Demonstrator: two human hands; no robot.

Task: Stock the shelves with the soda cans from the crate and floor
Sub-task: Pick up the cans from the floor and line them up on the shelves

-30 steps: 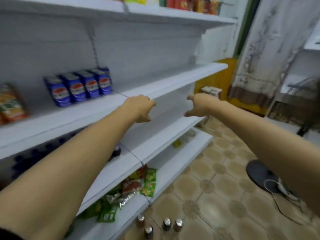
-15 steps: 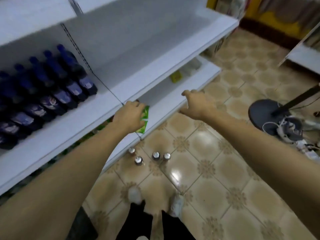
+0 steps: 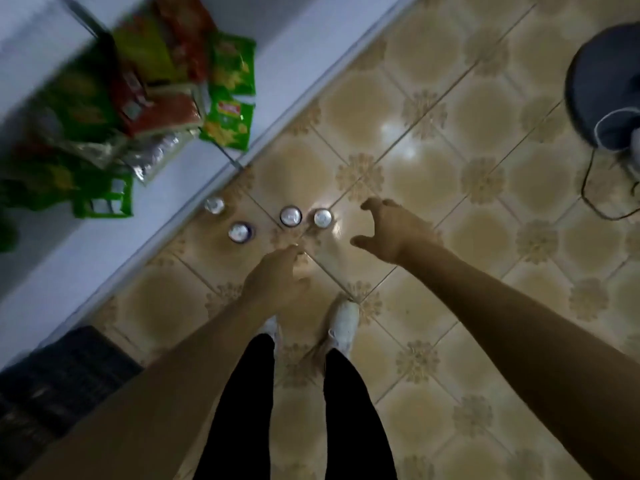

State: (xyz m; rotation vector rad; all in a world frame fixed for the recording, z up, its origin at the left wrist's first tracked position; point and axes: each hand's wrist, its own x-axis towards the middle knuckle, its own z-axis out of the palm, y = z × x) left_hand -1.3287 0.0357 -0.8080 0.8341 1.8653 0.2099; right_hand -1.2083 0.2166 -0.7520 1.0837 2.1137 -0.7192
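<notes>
You are looking straight down at a tiled floor [image 3: 485,126], beige squares with a flower motif at each corner and a bright glare patch near the middle. Along the left runs the white bottom shelf [image 3: 69,271] of a shelving unit, and on it lies a loose heap of snack packets [image 3: 156,84] in green, red and silver (too blurred to count). A dark crate [image 3: 59,382] sits on the floor at the lower left, against the shelf edge; its contents cannot be made out. At the top right you can see the round dark base of a stand [image 3: 602,84] with a cable trailing off it.

Four soda cans stand upright on the floor, seen from their silver tops: the first can [image 3: 214,205] just beside the shelf edge, the second can [image 3: 239,232] a little nearer to you, and the third can [image 3: 290,216] and fourth can [image 3: 322,218] close together to the right.

Both your arms reach down and forward over your black trousers and two white shoes [image 3: 343,323]. Your left hand [image 3: 277,282] hangs near the cans with fingers loosely curled and nothing in it, fingertips pointing toward the third can. Your right hand [image 3: 391,230] is spread wide, thumb and fingers arched apart in a claw, empty, just right of the fourth can and not touching it.
</notes>
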